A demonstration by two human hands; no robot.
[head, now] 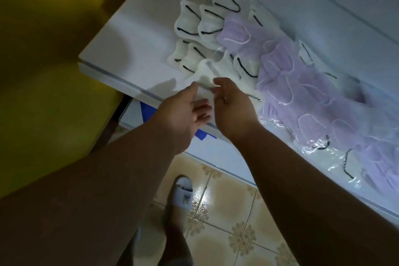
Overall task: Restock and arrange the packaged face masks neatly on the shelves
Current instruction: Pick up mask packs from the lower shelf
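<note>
Fingers of my left hand (190, 110) lie open; my right hand (228, 101) pinches the white plastic-wrapped mask (204, 75) just ahead, which I should square into its row.

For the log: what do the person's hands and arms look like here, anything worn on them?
Both hands are bare: no gloves on the left hand or the right hand, and no rings, watch or bracelet visible. The forearms are uncovered as far as the frame shows, with no sleeve edge in view. Dim light and motion blur hide finer detail.
</note>
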